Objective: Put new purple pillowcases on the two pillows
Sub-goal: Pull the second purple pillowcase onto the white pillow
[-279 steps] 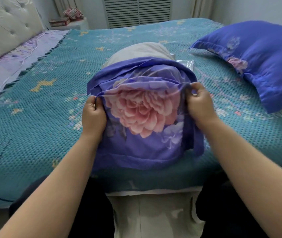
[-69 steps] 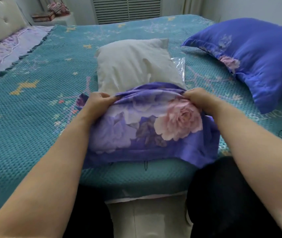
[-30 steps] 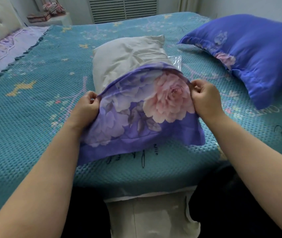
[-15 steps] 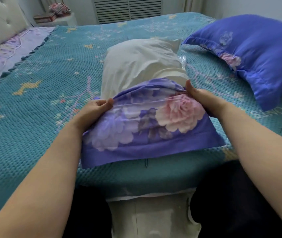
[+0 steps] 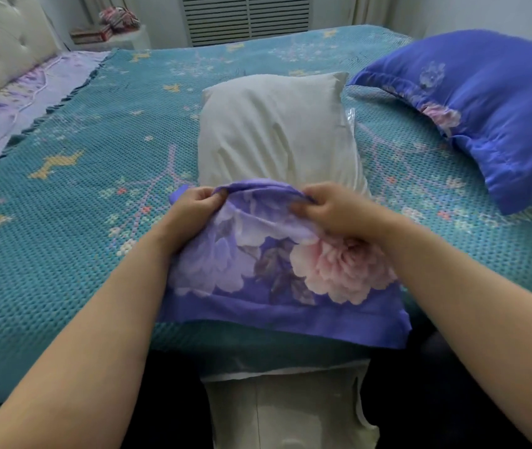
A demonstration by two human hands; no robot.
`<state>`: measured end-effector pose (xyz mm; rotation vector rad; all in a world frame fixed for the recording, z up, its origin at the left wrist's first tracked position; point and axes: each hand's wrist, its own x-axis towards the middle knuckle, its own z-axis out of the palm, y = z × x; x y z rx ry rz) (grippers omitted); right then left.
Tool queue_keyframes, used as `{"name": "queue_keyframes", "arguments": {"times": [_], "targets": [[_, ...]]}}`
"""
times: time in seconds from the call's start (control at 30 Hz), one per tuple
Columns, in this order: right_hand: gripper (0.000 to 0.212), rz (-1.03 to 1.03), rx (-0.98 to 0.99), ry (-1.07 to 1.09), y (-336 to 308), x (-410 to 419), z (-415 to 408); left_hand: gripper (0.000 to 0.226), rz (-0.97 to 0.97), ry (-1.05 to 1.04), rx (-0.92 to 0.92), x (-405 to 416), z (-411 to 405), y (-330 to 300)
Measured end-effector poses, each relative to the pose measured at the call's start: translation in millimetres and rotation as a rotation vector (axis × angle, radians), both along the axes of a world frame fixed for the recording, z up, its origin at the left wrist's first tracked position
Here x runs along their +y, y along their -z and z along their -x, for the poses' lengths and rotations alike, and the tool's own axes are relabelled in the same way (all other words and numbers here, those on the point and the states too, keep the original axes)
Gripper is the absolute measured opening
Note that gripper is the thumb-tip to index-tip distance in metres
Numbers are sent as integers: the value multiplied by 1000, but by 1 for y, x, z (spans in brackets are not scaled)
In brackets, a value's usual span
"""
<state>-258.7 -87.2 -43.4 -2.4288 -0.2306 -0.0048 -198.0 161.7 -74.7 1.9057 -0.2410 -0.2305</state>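
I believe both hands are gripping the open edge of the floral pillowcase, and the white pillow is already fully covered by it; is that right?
Not quite. In the head view both the left hand and the right hand grip the open edge of the floral pillowcase, but the white pillow is only partly covered; most of it is bare.

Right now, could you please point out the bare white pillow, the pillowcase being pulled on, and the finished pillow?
bare white pillow (image 5: 277, 131): head view, its uncovered upper face.
pillowcase (image 5: 290, 286): head view, its flowered top side.
finished pillow (image 5: 497, 102): head view, its blue-purple top.
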Motion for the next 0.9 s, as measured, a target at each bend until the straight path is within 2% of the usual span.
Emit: {"name": "queue_keyframes", "arguments": {"times": [0.03, 0.07, 0.17, 0.23, 0.3, 0.37, 0.43, 0.5, 0.57, 0.63, 0.7, 0.77, 0.83, 0.9], "targets": [[27, -146, 23, 51, -2, -7, -7, 41, -10, 15, 30, 0, -1, -2], [28, -168, -11, 117, -3, -13, -14, 50, -69, 10, -1, 0, -2, -2], [38, 107, -169, 327, 7, -17, -24, 61, -363, -104, -288, -4, -6, 2], [45, 228, -190, 367, 12, -12, -23, 51, -519, -204, -400, -4, -2, 2], [46, 386, -299, 388, 14, -6, -15, 32, -663, -326, -640, -2, 8, -3], [39, 544, -457, 428, 15, 0, -10, 21, -638, -337, -935, -14, 30, -14], [24, 541, -475, 442, 12, 11, -6, 28, -561, -102, -1039, -41, 59, -17], [24, 423, -467, 428, 7, 24, 3, 52, -744, 147, -976, -64, 83, -4], [31, 271, -575, 356, 8, 38, 21, 65, -945, 192, -875, -66, 88, 8], [42, 252, -620, 188, 16, 50, 42, 69, -967, 164, -770, -53, 79, 8], [69, 498, -341, 81, 30, 46, 49, 73, -998, 129, -741, -40, 68, 10], [86, 630, -172, 128, 38, 25, 40, 76, -1049, 122, -707, -27, 64, 14], [96, 493, -157, 233, 41, 6, 36, 79, -1024, 112, -633, -14, 62, 18], [113, 233, -62, 377, 43, -12, 35, 78, -1006, 77, -593, -4, 61, 23]]}}
